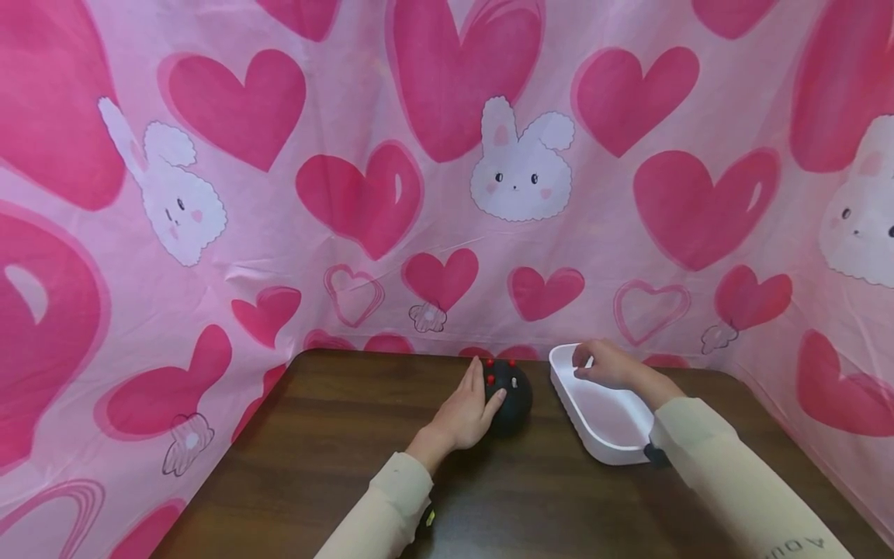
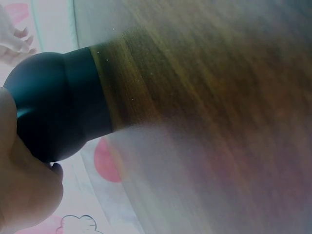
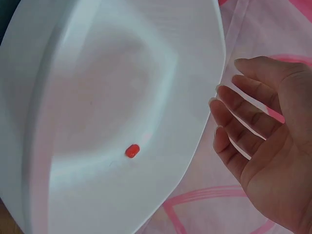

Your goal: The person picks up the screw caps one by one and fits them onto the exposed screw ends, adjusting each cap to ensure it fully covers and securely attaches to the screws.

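Observation:
A black rounded object [image 1: 513, 407] stands on the table, with several small red pieces [image 1: 491, 380] and one pale peg [image 1: 514, 383] on top. In the left wrist view this black object [image 2: 53, 102] has a bulging body on a short straight base. My left hand [image 1: 462, 415] holds its left side, the thumb lying across the near side. Over the far end of a white tray [image 1: 594, 427] is my right hand [image 1: 611, 365], fingers loosely bent and holding nothing. One small red piece [image 3: 132, 150] lies inside the tray, below the right hand's fingers [image 3: 248, 114].
Both things are on a dark brown wooden table [image 1: 335, 435], near its far edge. A pink cloth [image 1: 447, 233] printed with hearts and rabbits hangs behind the table and along its sides.

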{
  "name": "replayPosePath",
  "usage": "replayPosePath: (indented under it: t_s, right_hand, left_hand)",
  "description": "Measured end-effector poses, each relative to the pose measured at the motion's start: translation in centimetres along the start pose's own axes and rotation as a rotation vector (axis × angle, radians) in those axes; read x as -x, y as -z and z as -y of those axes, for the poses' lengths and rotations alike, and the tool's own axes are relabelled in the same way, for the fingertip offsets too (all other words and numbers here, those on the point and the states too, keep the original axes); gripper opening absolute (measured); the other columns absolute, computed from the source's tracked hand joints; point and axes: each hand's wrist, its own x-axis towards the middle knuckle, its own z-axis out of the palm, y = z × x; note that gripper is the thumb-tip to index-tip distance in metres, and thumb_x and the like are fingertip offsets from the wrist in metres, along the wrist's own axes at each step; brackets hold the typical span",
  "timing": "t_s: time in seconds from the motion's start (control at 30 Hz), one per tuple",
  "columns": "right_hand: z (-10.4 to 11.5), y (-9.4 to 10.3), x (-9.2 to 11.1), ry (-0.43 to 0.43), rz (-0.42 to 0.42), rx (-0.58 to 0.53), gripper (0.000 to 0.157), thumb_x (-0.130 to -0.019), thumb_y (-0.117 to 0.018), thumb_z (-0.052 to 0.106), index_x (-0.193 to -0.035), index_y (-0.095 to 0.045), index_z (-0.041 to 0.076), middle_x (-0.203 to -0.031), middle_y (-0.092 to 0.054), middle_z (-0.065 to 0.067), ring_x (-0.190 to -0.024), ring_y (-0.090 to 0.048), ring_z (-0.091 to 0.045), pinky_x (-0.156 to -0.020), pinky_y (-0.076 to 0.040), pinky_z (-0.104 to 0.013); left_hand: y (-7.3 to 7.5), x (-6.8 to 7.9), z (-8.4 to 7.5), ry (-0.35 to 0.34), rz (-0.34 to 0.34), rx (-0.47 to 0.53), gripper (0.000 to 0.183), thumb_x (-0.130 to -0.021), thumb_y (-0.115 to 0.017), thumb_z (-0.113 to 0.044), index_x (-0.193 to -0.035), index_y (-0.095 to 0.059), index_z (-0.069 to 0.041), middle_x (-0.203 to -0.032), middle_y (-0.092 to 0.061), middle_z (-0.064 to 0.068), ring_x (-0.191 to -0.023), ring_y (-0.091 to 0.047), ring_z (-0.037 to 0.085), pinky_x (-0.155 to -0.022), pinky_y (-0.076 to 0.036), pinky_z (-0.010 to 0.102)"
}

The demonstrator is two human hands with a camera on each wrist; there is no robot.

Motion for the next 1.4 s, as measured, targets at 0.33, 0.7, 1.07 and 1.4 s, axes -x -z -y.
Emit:
replayPosePath:
  t_s: [0.33, 0.7, 1.07, 1.4]
  right_hand:
    - [-1.5, 0.6, 0.8, -0.041, 0.056, -0.007, 0.018, -0.088, -0.072, 0.004, -0.100, -0.068, -0.009, -0.090, -0.071, -0.011, -0.087, -0.066, -0.029, -0.085, -0.057, -0.052]
    - [-2.2, 0.9, 1.2, -0.184, 0.121, -0.050, 0.026, -0.091, -0.071, 0.003, -0.111, -0.063, -0.012, -0.094, -0.068, -0.014, -0.072, -0.064, -0.021, -0.073, -0.060, -0.041]
    - [-2.3, 1.6, 0.7, -0.257, 0.157, -0.001, 0.035, -0.091, -0.071, 0.005, -0.120, -0.062, -0.013, -0.102, -0.068, -0.018, -0.083, -0.067, -0.023, -0.081, -0.061, -0.046]
    - [-3.8, 1.0, 0.1, -0.335, 0.188, 0.037, 0.036, -0.092, -0.074, 0.009, -0.122, -0.064, -0.009, -0.102, -0.067, -0.016, -0.084, -0.064, -0.024, -0.085, -0.060, -0.046]
  left_hand:
    - [-0.2, 0.0, 0.3, 0.002, -0.003, 0.005, 0.090, -0.104, -0.038, -0.063, -0.165, -0.002, -0.007, -0.173, -0.006, 0.010, -0.158, -0.015, 0.026, -0.123, -0.025, 0.045]
    - [-0.4, 0.2, 0.4, 0.003, 0.000, -0.003, 0.090, -0.104, -0.035, -0.063, -0.165, -0.001, -0.006, -0.173, -0.005, 0.011, -0.158, -0.014, 0.026, -0.124, -0.024, 0.044]
    - [-0.4, -0.2, 0.5, -0.002, -0.008, -0.008, 0.090, -0.104, -0.035, -0.064, -0.165, 0.000, -0.008, -0.173, -0.005, 0.009, -0.158, -0.015, 0.024, -0.124, -0.024, 0.042]
    - [-0.2, 0.0, 0.2, -0.021, -0.027, -0.026, 0.089, -0.105, -0.036, -0.061, -0.164, -0.004, -0.004, -0.172, -0.007, 0.013, -0.157, -0.016, 0.027, -0.124, -0.024, 0.043]
